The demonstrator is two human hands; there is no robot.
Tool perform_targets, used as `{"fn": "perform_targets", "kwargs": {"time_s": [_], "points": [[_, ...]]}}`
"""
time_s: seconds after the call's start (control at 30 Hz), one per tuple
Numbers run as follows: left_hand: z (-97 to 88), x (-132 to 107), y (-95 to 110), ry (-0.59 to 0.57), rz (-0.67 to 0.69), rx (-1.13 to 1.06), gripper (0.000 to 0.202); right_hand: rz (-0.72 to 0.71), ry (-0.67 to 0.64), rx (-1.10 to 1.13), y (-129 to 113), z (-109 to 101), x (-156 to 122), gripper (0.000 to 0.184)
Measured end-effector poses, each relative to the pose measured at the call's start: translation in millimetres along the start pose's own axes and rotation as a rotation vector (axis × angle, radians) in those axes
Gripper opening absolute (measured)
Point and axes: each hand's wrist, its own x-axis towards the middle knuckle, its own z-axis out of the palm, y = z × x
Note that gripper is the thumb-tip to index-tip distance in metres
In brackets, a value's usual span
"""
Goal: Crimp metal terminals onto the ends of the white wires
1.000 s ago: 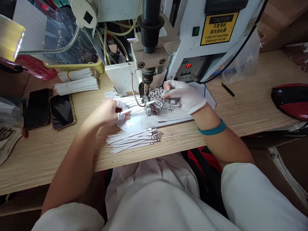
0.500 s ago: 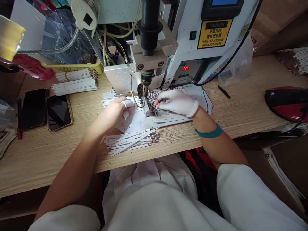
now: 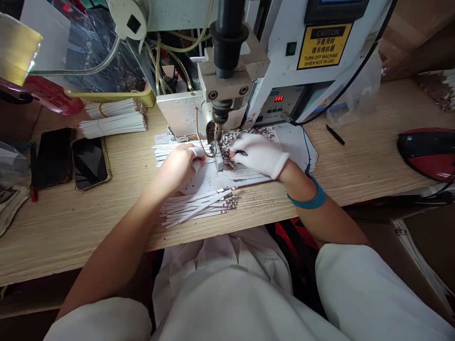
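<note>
Pointing inward, R hand half-curled at sm. parts, L hand curled, holds unclear.

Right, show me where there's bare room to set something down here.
The bench is bare between the black pen and the red-and-black object, and in front of the phones. It's crowded around the nozzle, where left hand, right hand, white strips and small parts bunch together.

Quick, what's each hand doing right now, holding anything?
Left hand: curled beside white strips; grip can't be told.
Right hand: fingers bent at the small parts; can't tell whether it holds one.
</note>
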Motion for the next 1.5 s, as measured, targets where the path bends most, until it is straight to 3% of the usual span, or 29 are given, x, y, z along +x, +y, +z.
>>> {"fn": "perform_targets", "kwargs": {"time_s": [0.4,0.53,0.67,0.87,1.03,1.2,1.5], "points": [[-5.3,-1.2,0.6,0.048,-0.041,-0.038,0.020,-0.035,0.022,0.137,25.0,-8.4,0.0,0.013],[-11.1,-3.8,1.7,0.075,0.021,-0.045,0.024,-0.104,-0.034,0.179,18.1,-5.5,-0.5,0.013],[-12.8,-5.2,0.8,0.036,0.018,-0.167,0.024,-0.061,0.048,0.258,10.1,-9.1,-1.7,0.014],[-12.8,-5.6,4.0,-0.069,-0.062,-0.425,0.034,0.202,0.079,0.668,7.4,-6.8,2.1,0.005],[-12.0,-5.9,8.1,-0.123,-0.210,-0.578,0.038,0.195,0.161,1.003,0.9,2.4,8.1,0.012],[-9.2,-3.0,6.6,-0.098,-0.286,-0.652,0.036,0.295,-0.048,1.352,-6.3,9.0,8.6,0.019],[-10.5,0.5,9.6,-0.085,-0.233,-0.614,0.037,0.265,-0.162,1.355,-8.9,13.7,12.2,0.011]]}}
